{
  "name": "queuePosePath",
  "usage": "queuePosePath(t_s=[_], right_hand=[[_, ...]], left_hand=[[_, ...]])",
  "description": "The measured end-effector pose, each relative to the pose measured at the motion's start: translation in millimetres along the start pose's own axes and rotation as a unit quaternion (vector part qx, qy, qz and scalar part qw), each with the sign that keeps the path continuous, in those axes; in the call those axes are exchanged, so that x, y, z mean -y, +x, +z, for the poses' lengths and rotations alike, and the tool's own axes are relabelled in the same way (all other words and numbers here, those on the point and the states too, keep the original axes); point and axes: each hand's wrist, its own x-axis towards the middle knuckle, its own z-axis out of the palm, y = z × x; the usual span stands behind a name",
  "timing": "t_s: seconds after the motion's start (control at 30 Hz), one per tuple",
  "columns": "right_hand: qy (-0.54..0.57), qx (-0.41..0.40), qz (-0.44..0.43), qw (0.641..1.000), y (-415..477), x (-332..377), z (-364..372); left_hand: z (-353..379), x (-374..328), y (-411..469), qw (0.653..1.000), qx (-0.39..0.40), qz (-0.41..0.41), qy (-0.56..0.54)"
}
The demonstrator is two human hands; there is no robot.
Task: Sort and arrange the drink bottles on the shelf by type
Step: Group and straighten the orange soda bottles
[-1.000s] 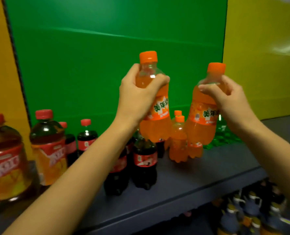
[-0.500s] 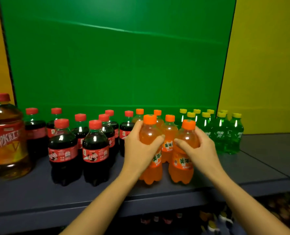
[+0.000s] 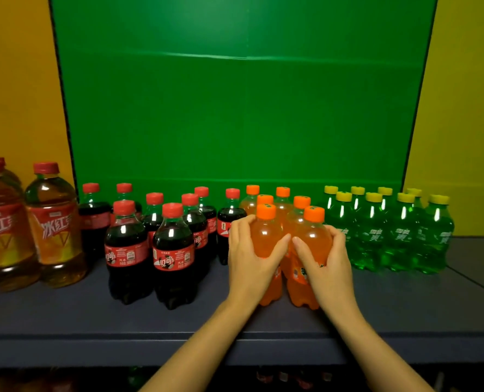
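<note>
Two orange soda bottles stand upright side by side at the front of the orange group on the dark shelf (image 3: 405,312). My left hand (image 3: 252,261) is wrapped around the left orange bottle (image 3: 264,236). My right hand (image 3: 324,261) grips the right orange bottle (image 3: 313,236). Several more orange bottles (image 3: 282,198) stand behind them. Dark cola bottles with red caps (image 3: 172,250) are grouped to the left. Green soda bottles with yellow caps (image 3: 399,236) are grouped to the right.
Large iced-tea bottles with red caps (image 3: 55,236) stand at the far left of the shelf. A green panel (image 3: 240,108) backs the shelf, with yellow walls on both sides. More bottles show dimly on a lower shelf (image 3: 277,377).
A second ago both orange bottles were held up in the air. They have come down onto the shelf in front of the other orange bottles, and both hands still grip them.
</note>
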Motion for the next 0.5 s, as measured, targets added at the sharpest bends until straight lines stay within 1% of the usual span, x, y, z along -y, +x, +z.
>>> queuePosePath(t_s=[0.13, 0.27, 0.4, 0.47, 0.5], right_hand=[[0.007, -0.009, -0.001, 1.0, 1.2, 0.9, 7.9], [-0.005, -0.007, 0.005, 1.0, 4.0, 0.7, 12.2], [-0.058, -0.012, -0.009, 0.998, 5.3, 2.6, 9.0], [-0.11, -0.027, -0.042, 0.993, 2.9, 9.4, 4.4], [-0.133, -0.038, -0.065, 0.988, 1.9, 14.6, 1.8]], left_hand=[[2.1, 5.8, 3.2, 0.999, 0.001, -0.005, 0.039], [1.7, 9.3, 5.2, 0.999, 0.006, -0.017, 0.048], [-7.4, 5.9, 5.6, 0.998, 0.028, -0.037, 0.053], [-20.0, 2.7, 1.7, 0.997, 0.042, -0.032, 0.05], [-29.0, 0.7, -1.4, 0.997, 0.046, -0.017, 0.052]])
